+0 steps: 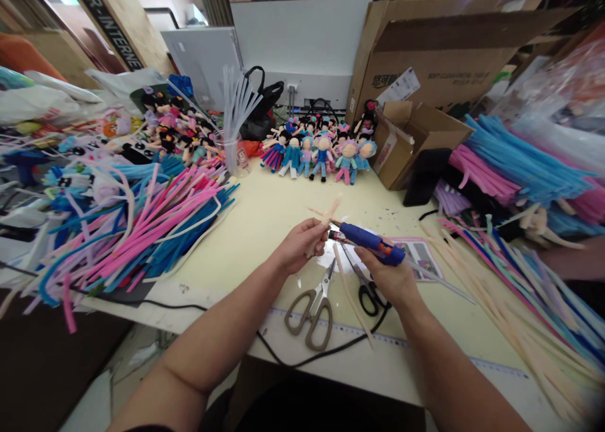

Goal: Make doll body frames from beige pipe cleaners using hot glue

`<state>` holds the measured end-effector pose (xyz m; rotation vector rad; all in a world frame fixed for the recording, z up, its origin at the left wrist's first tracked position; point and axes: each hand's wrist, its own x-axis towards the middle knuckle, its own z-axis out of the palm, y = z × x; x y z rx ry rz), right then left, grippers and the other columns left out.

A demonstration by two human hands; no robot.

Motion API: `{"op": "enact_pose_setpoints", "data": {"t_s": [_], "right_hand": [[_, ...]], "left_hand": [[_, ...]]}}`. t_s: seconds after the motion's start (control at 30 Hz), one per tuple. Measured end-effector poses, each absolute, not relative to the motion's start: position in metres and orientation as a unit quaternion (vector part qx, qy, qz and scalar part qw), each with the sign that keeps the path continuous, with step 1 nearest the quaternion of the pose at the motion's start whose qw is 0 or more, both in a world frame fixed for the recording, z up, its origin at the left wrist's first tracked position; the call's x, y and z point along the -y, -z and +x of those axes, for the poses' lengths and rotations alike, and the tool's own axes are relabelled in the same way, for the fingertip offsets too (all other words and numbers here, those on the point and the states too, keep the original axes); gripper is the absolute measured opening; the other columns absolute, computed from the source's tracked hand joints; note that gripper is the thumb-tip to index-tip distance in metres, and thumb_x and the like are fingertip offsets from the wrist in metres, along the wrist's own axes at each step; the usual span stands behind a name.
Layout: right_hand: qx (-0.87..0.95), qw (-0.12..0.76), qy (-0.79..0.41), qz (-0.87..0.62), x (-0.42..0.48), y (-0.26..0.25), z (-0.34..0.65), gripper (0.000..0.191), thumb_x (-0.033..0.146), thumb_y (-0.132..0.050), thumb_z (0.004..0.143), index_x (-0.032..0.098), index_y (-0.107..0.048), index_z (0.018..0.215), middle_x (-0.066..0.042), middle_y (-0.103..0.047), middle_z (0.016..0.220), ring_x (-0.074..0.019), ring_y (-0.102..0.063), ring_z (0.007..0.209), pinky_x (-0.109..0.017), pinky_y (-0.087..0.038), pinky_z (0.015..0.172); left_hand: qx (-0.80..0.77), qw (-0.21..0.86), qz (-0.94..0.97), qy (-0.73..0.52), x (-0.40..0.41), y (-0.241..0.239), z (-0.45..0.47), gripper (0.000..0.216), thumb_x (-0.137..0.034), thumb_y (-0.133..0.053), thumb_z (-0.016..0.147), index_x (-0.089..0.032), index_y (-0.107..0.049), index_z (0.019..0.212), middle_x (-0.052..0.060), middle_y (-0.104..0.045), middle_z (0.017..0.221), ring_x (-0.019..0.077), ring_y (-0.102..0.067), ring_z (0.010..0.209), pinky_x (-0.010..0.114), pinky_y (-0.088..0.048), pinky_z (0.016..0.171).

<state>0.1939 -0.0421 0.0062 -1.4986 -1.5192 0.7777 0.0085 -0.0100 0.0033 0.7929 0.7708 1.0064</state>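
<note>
My left hand [302, 243] is closed around a small cream pipe-cleaner figure [325, 215], whose limbs stick up above my fingers. My right hand [390, 277] grips a blue glue gun [368, 241]; its nozzle points left and touches the figure. Both hands hover over the pale yellow table [265, 224]. Under them lie grey-handled scissors [314, 309] and black-handled scissors [366, 287], with a black cord [326, 351] running along the table's front edge.
A heap of pink, blue and white pipe cleaners [137, 224] fills the left. More bundles [515, 167] lie at the right. Several finished dolls [321, 151] stand at the back, beside a cup of clear sticks [234, 120] and open cardboard boxes [416, 142].
</note>
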Motion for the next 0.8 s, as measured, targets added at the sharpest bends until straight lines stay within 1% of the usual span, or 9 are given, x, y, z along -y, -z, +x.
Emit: {"op": "enact_pose_setpoints", "data": {"t_s": [0.47, 0.67, 0.8], "right_hand": [[0.610, 0.419, -0.303, -0.600, 0.0412, -0.0028, 0.1929, 0.026, 0.044, -0.061, 0.072, 0.019, -0.057, 0.068, 0.002, -0.048, 0.058, -0.0128, -0.043, 0.055, -0.028, -0.037, 0.053], [0.649, 0.387, -0.231, -0.614, 0.0438, -0.0019, 0.1922, 0.027, 0.046, -0.060, 0.073, 0.020, -0.057, 0.068, 0.002, -0.051, 0.061, -0.0128, -0.044, 0.056, -0.027, -0.036, 0.055], [0.674, 0.390, -0.164, -0.605, 0.0440, 0.0007, 0.1910, 0.025, 0.045, -0.059, 0.073, 0.021, -0.057, 0.067, 0.001, -0.053, 0.062, -0.0139, -0.048, 0.059, -0.026, -0.036, 0.056]], "left_hand": [[-0.351, 0.746, 0.347, -0.448, 0.0097, -0.0029, 0.0084, 0.027, -0.037, -0.067, 0.073, -0.014, -0.054, 0.080, -0.003, -0.049, 0.066, 0.0024, -0.040, 0.046, 0.017, -0.031, 0.045], [-0.358, 0.743, 0.343, -0.450, 0.0086, -0.0018, 0.0083, 0.029, -0.038, -0.068, 0.072, -0.013, -0.056, 0.081, -0.003, -0.050, 0.065, 0.0029, -0.042, 0.045, 0.017, -0.032, 0.045], [-0.370, 0.740, 0.330, -0.455, 0.0079, -0.0005, 0.0083, 0.030, -0.038, -0.069, 0.070, -0.013, -0.057, 0.081, -0.003, -0.051, 0.064, 0.0033, -0.042, 0.045, 0.018, -0.031, 0.044]]}}
